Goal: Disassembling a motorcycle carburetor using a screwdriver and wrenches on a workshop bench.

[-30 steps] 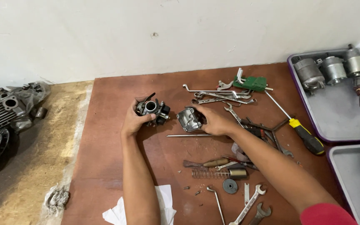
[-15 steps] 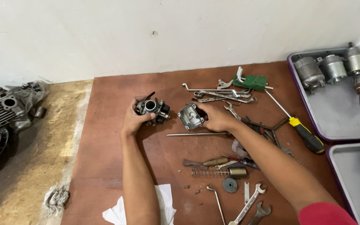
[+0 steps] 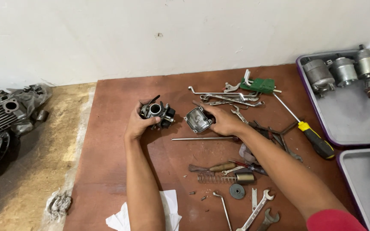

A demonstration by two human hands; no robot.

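Carburetor body [image 3: 157, 113] sits clenched in my left hand [image 3: 138, 125], above the brown counter [image 3: 108, 162]. My right hand [image 3: 224, 122] grasps the metal float bowl [image 3: 198, 119], just right of it, near the long rod [image 3: 202, 138].

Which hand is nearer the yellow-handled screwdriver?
Right. The right hand lies left of the screwdriver, holding a metal cover; the left hand is farther left, gripping the carburetor.

Carburetor body [image 3: 157, 112]: dark grey metal, round bore facing up, held above brown board. Float bowl [image 3: 198, 119]: grey metal, squarish, hollow side showing, tilted, just right of body.
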